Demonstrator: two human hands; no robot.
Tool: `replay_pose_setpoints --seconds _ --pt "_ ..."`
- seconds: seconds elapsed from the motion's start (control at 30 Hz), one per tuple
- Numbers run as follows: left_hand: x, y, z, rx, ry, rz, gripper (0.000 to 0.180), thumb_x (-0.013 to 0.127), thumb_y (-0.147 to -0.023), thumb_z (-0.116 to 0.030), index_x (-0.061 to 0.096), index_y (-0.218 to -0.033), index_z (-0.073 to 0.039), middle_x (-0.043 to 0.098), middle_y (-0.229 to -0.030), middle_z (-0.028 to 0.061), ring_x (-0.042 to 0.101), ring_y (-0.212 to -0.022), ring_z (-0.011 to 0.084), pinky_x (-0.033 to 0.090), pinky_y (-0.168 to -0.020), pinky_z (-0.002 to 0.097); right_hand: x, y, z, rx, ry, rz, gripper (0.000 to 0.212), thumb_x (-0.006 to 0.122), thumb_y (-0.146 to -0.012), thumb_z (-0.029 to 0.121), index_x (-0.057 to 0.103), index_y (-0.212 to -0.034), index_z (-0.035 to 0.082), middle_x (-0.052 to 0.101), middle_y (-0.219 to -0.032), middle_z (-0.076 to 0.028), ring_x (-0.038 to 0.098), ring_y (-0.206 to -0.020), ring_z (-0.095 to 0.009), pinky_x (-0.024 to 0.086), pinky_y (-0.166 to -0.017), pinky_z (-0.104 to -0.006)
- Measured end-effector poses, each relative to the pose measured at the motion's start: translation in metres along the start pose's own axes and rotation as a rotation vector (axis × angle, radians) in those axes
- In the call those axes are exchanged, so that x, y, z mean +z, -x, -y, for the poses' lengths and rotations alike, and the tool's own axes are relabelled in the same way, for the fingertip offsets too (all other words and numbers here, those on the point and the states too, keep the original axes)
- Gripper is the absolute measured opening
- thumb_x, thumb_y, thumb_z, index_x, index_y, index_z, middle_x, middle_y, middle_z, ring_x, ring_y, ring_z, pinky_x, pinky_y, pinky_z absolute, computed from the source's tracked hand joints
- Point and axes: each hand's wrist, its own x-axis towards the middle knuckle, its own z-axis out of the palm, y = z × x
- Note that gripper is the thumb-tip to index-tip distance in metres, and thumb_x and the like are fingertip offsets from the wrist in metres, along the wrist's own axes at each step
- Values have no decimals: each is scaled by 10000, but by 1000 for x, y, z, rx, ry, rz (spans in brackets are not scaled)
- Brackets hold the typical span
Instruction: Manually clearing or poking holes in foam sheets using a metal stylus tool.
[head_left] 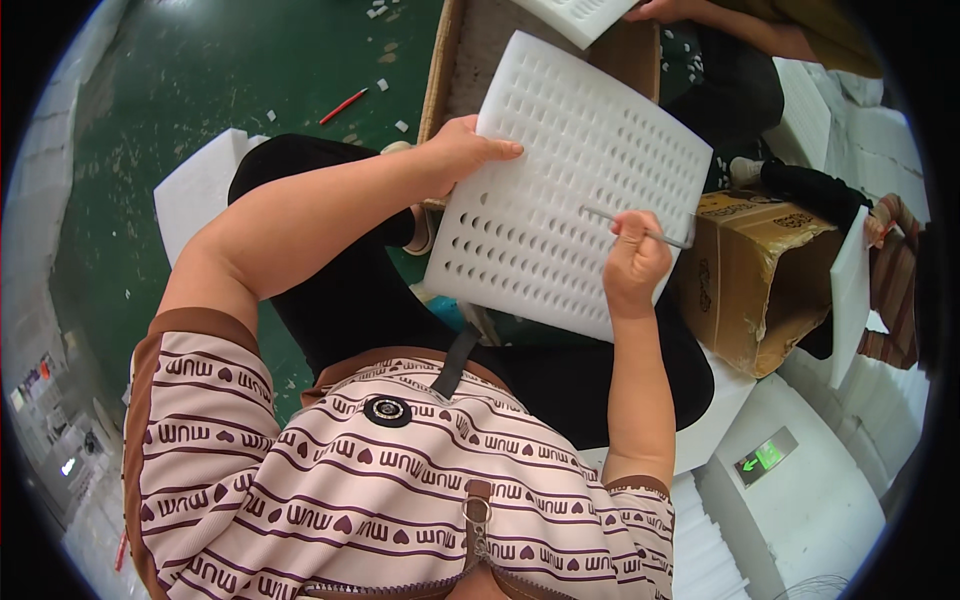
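A white foam sheet [560, 170] punched with rows of small slots rests tilted over my lap. My left hand [462, 150] grips its left edge, thumb lying on the top face. My right hand [633, 262] is closed around a thin metal rod [600, 214] whose tip touches the sheet near its right side. Some slots near the lower left are punched through and look dark; the others still look white.
A brown cardboard box [760, 275] stands to my right, another open carton [470, 60] ahead. White foam blocks [200, 185] lie on the green floor [200, 80] with a red pen [343, 106] and foam scraps. Another person's hand [665, 10] holds a foam sheet at the top.
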Motion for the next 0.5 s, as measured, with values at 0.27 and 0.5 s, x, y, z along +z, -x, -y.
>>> replay_pose_setpoints --seconds 0.27,0.5 --pt "0 -1 1 7 25 37 408 726 -822 -108 555 -1178 -4 659 -1050 179 669 -920 273 555 -814 414 25 -3 -2 -46 74 81 224 495 -983 105 595 -800 21 582 -783 -36 499 -650 -145 430 -643 -255" --pt "4 -3 0 9 46 14 342 678 -837 -52 569 -1153 17 655 -1043 188 672 -904 277 577 -776 406 1 -1 20 44 -20 -124 280 505 -981 125 591 -739 12 579 -726 -39 482 -625 -141 430 -645 -255"
